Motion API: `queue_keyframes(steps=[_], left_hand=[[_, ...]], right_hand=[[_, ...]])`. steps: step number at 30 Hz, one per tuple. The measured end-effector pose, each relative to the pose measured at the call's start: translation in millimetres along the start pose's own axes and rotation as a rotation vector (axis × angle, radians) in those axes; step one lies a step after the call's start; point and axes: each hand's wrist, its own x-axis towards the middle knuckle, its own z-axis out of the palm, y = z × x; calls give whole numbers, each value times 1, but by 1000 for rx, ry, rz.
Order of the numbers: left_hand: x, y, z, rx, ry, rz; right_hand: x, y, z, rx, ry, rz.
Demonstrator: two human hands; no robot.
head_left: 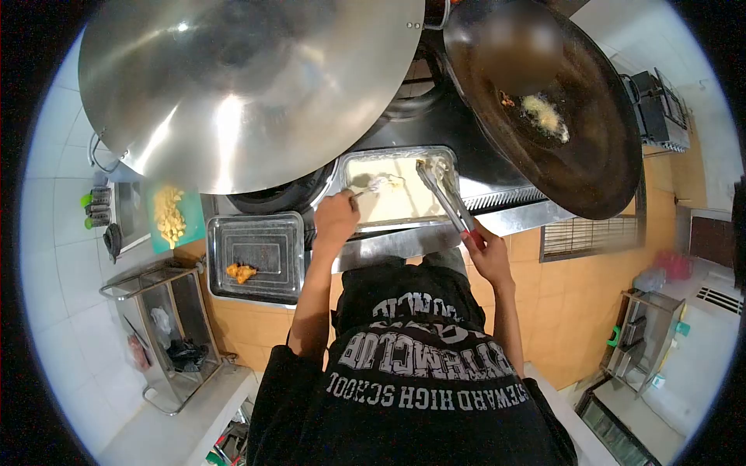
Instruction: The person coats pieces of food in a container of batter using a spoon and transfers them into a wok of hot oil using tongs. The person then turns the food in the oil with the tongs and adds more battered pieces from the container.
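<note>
Tongs [444, 194] clasped in right hand [488, 252], tips inside batter tray [365, 159]; left hand [336, 221] pinching fork [371, 186] at tray's near rim.

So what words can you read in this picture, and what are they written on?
"HIGH SCHOOL", upside down in the view, on the black T-shirt.
Just before it, letters ending in "WARD"; the start is hidden in a fold.
The big arched letters above it on the shirt are too warped to read.
Nothing to read on the batter tray, tongs or woks.
</note>
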Motion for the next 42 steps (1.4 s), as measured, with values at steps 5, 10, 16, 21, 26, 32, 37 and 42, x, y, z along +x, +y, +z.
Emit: queue_keyframes(steps=[5,10,16,21,26,32,37,42], left_hand=[[6,-10,5,67,57,-84],[27,-8,38,-3,32,-73],[10,-17,31,-140,61,-30],[2,-32,22,-197,118,-42],[3,-24,13,-182,100,-55],[2,-21,8,-161,58,-90],[3,-19,13,-175,107,-83],[6,-28,15,-182,122,-49]], right_hand=[[11,9,10,-163,-19,-36],[28,13,32,-219,-71,-102],[12,-8,26,-17,-200,-43],[11,-12,17,-159,-77,-52],[10,-3,34,-385,-188,-204],[17,-2,24,-409,-48,-169],[11,-5,31,-194,-91,-179],[8,-10,28,-318,-67,-186]])
